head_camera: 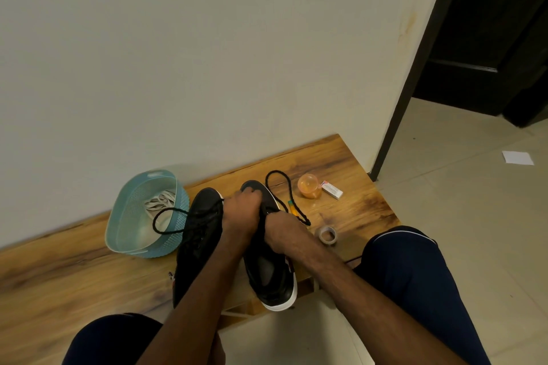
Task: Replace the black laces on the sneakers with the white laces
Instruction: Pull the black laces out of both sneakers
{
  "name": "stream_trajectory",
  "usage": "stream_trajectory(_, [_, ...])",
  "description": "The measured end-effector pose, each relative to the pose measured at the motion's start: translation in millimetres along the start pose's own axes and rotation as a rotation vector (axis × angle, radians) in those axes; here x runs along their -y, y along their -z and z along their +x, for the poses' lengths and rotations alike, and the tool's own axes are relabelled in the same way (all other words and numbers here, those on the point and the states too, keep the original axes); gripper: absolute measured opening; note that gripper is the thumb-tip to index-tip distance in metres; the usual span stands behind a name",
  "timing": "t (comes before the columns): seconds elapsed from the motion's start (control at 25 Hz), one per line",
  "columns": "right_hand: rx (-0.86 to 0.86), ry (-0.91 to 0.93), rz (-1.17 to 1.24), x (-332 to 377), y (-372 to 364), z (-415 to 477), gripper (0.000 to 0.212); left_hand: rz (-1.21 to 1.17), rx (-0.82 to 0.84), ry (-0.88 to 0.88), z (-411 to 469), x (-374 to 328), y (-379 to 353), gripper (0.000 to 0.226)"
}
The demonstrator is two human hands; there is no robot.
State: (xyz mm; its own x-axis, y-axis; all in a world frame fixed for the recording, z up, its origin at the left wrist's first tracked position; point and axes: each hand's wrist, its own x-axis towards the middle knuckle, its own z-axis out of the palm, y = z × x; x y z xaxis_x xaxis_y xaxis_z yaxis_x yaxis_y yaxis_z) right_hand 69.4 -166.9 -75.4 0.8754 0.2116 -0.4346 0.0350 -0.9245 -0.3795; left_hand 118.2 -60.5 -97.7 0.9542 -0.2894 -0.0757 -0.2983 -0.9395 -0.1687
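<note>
Two black sneakers with white soles lie side by side on a low wooden table (74,270). The left sneaker (198,234) still carries its black lace, one end looping over the basket. My left hand (240,213) presses down on the front of the right sneaker (271,278). My right hand (281,231) is closed on the black lace (292,198) of that shoe, whose loose end curls across the table beyond the toe. White laces (160,203) lie inside a light blue basket (133,234) at the left.
An orange cup (310,187), a small white box (332,190), a pen (292,206) and a roll of tape (327,235) lie on the table's right part. My knees flank the table. A wall stands behind, a doorway and tiled floor at right.
</note>
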Motion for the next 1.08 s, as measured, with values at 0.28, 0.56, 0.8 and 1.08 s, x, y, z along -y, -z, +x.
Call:
stream_trajectory(0.28, [0.028, -0.01, -0.012, 1.0, -0.4, 0.9, 0.028, -0.602, -0.434, 0.581, 20.9, 67.5, 58.8, 0.01])
stream_trajectory(0.56, [0.048, -0.013, 0.006, 2.5, -0.6, 0.8, 0.027, -0.805, -0.308, 0.741, 17.1, 141.6, 53.2, 0.022])
stream_trajectory(0.8, [0.053, -0.021, -0.005, 5.2, -0.3, 4.2, 0.024, -0.391, 0.006, 0.164, 1.6, 73.4, 23.6, 0.047])
stream_trajectory(1.08, [0.02, 0.002, -0.021, 0.1, -2.3, 4.9, 0.022, 0.014, 0.105, 0.039, 0.1, 4.5, 4.8, 0.014])
